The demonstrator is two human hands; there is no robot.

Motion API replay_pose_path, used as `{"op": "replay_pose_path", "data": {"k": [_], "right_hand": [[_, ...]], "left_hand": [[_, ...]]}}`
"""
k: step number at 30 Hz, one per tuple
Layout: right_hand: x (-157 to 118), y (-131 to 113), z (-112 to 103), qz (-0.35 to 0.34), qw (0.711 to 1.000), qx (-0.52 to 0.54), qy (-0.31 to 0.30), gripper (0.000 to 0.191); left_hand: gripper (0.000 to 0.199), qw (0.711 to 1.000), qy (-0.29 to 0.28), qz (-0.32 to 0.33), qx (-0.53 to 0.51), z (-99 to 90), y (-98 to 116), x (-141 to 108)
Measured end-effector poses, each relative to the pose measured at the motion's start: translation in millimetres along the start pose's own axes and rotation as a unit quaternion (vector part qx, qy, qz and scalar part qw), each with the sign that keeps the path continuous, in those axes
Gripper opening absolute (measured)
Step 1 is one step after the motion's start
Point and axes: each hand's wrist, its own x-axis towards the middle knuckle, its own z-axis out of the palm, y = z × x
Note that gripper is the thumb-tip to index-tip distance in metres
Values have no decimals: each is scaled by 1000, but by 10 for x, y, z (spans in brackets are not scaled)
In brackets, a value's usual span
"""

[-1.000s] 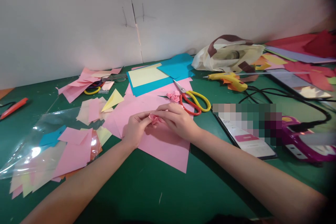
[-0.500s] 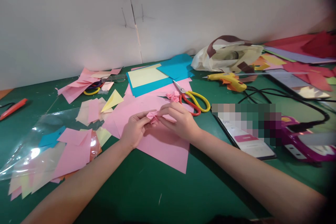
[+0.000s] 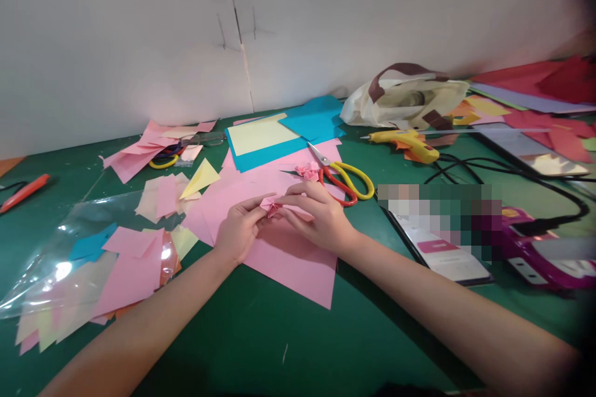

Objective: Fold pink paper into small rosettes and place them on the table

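A small folded pink paper piece (image 3: 269, 205) is between my two hands, above large pink sheets (image 3: 298, 267). My left hand (image 3: 239, 226) pinches its left side between thumb and fingers. From the right, my right hand (image 3: 319, 214) touches the piece with its fingertips, thumb below and fingers bent over it. Just beyond my right hand lie folded pink paper flowers (image 3: 308, 170), beside scissors (image 3: 356, 180) with red and yellow handles. Blue sheets (image 3: 321, 118) and a pale yellow sheet (image 3: 263, 133) lie behind.
A plastic bag (image 3: 51, 260) with coloured paper pieces lies left. At right are a yellow glue gun (image 3: 405, 141), a phone (image 3: 447, 254), a purple power strip (image 3: 535, 260) and black cables (image 3: 559, 189). A cloth bag (image 3: 367, 105) stands near the wall.
The fingers of my right hand have shifted slightly on the folded pink piece and look a little straighter. My left hand keeps its hold. The view has moved very slightly.
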Motion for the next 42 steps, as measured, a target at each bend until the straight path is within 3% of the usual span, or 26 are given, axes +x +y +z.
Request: {"op": "replay_pose_path", "data": {"k": [5, 17, 19, 24, 30, 36, 42], "right_hand": [[-5, -32, 19, 30, 999, -8, 20, 13], [-33, -132, 79, 185, 981, 60, 16, 5], [-33, -122, 78, 158, 985, 62, 18, 8], [-40, -49, 44, 7, 1000, 1, -24, 15], [-10, 3, -5, -104, 987, -84, -90, 24], [0, 31, -10, -113, 987, -92, -65, 24], [-21, 23, -10, -104, 991, -69, -51, 24]], "left_hand": [[25, 999, 23, 18, 30, 43, -4, -36], [26, 993, 66, 43, 84, 51, -57, -53], [25, 994, 62, 43, 82, 44, -60, -51], [20, 996, 45, 41, 66, 56, -35, -45], [13, 994, 5, 10, 112, 49, 24, -52], [17, 979, -38, 3, 201, 69, 81, -83], [24, 973, -75, -2, 217, 76, 81, -108]]}}
